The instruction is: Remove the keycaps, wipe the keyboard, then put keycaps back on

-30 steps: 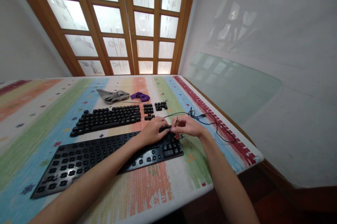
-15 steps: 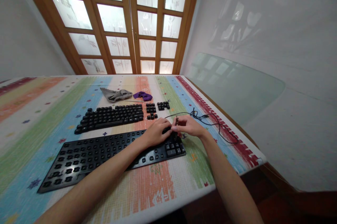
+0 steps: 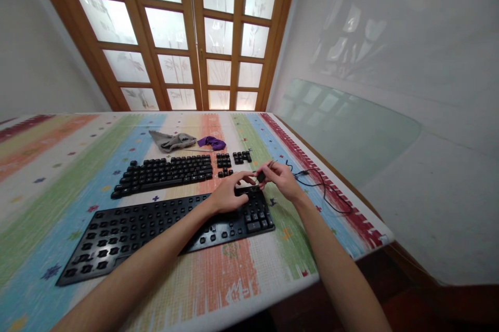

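So the keyboard (image 3: 146, 225) is lying at a slant on a striped tablecloth (image 3: 218, 285), most of its switch spots bare, with a small bunch of caps seated on the number pad (image 3: 255, 217) at its right end. Both hands are at that end. The left hand (image 3: 230, 194) is loosely curved, gap showing between thumb and fingers, thumb down on the board and fingertips stretched toward the right hand (image 3: 278, 178). Can't tell if those fingertips touch anything. The right hand is pinched nearly closed on 1 small dark piece (image 3: 261, 176), held just above the keyboard's upper right corner; looks like a keycap but it's too small to be sure. Just beyond the board there's a big block of loose black keycaps (image 3: 166, 173) in rows, plus 3 smaller clusters (image 3: 223, 160) to its right. Past those, a crumpled gray cloth (image 3: 175, 142) and a purple cloth (image 3: 211, 142) sit side by side. A black cable (image 3: 325, 186) loops over the cloth right of the right hand, and wood-framed glass doors (image 3: 197, 36) stand behind the table.
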Demonstrator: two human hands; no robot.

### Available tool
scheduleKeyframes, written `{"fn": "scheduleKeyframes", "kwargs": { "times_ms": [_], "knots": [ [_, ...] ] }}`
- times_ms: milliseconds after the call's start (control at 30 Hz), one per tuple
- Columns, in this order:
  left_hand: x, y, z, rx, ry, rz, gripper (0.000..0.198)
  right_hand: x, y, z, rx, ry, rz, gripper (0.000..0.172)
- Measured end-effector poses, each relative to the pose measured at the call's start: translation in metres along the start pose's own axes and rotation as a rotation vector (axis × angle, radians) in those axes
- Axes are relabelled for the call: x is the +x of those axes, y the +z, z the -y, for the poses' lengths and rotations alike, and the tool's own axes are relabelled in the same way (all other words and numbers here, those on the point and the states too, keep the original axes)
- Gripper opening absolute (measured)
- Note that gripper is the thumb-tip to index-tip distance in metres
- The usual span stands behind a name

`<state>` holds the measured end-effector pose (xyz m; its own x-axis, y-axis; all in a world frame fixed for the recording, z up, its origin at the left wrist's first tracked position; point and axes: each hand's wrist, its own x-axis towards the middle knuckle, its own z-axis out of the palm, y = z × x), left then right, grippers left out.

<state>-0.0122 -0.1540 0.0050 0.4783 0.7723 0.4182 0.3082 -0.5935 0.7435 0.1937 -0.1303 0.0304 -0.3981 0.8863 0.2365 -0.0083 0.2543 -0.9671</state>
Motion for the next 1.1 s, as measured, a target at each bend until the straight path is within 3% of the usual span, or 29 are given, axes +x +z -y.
{"fn": "scheduleKeyframes", "kwargs": {
  "times_ms": [167,500,700,867,1100],
  "knots": [
    [0.004,-0.004,-0.002,-0.104,-0.084,-0.033,0.046,0.000,0.000,-0.003,0.001,-0.039,-0.030,0.050],
    [0.007,-0.007,0.009,-0.433,-0.190,-0.053,0.042,0.001,0.003,0.000,-0.045,-0.093,-0.024,0.049],
    [0.007,-0.010,0.010,-0.264,-0.175,-0.107,0.028,0.002,0.004,-0.002,-0.093,-0.120,-0.087,0.049],
    [0.008,-0.010,0.010,0.047,-0.014,-0.194,0.009,0.004,0.004,-0.007,-0.104,-0.109,-0.162,0.050],
    [0.009,-0.014,0.012,0.179,0.068,-0.096,0.008,0.005,0.005,-0.014,-0.101,-0.088,-0.179,0.048]
  ]
}}
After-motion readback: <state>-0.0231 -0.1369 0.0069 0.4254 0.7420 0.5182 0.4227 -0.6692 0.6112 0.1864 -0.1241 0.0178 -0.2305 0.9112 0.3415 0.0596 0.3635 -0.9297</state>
